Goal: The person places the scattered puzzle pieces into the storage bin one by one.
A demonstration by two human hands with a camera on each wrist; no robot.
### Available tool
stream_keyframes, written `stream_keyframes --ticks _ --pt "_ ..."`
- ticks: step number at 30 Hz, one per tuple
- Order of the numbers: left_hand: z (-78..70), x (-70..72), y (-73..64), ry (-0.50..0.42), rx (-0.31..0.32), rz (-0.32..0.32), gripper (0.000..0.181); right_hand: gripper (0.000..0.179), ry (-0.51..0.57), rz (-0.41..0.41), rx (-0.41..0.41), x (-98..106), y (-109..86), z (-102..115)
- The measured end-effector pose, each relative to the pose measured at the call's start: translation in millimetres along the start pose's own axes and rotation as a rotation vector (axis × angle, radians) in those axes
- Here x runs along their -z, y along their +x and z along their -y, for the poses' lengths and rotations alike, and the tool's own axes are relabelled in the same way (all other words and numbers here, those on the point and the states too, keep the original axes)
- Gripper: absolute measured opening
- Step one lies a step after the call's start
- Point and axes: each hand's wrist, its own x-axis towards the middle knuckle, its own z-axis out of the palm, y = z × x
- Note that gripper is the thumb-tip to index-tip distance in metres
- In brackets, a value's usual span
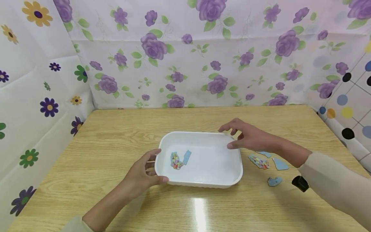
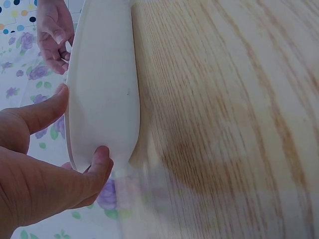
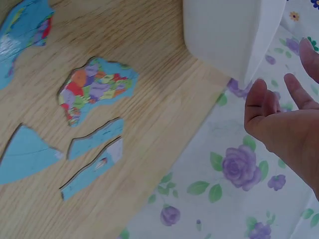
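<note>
A white plastic basin (image 1: 208, 164) with rounded corners stands mid-table. Two puzzle pieces lie inside its left part: one multicoloured map piece (image 1: 175, 161) and a narrow blue piece (image 1: 187, 157). My left hand (image 1: 141, 170) grips the basin's left end, with the thumb at the near corner and fingers along the left rim. In the left wrist view, fingertips press the basin's outer wall (image 2: 107, 74). Over the basin's far right corner hovers my right hand (image 1: 246, 135), fingers loosely bent and holding nothing. The right wrist view shows a gap between it and the basin.
Right of the basin, several loose puzzle pieces lie on the wooden table (image 1: 116, 138): a colourful map piece (image 3: 97, 88), a blue wedge (image 3: 27, 157) and blue strips (image 3: 92, 167) among them. Flowered cloth (image 1: 179, 58) hangs behind the table. A small black object (image 1: 300, 183) shows beside the right sleeve.
</note>
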Motion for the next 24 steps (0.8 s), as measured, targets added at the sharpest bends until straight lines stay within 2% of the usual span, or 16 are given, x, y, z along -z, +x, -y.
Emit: stream_keyframes --ticks 7,15,24 --pt "0.6 -1.0 0.3 -0.002 0.012 -0.008 0.094 0.05 -0.005 -0.04 -0.009 3.8 -7.5 -9.8" --pt "1.0 -1.3 0.7 -0.001 0.007 0.003 0.093 0.048 -0.052 -0.095 0.003 20.2 -22.1 -24.4" --pt "2.4 -0.7 1.7 -0.005 0.024 -0.008 0.094 0.048 -0.08 -0.126 -0.053 31.9 -40.6 -45.8"
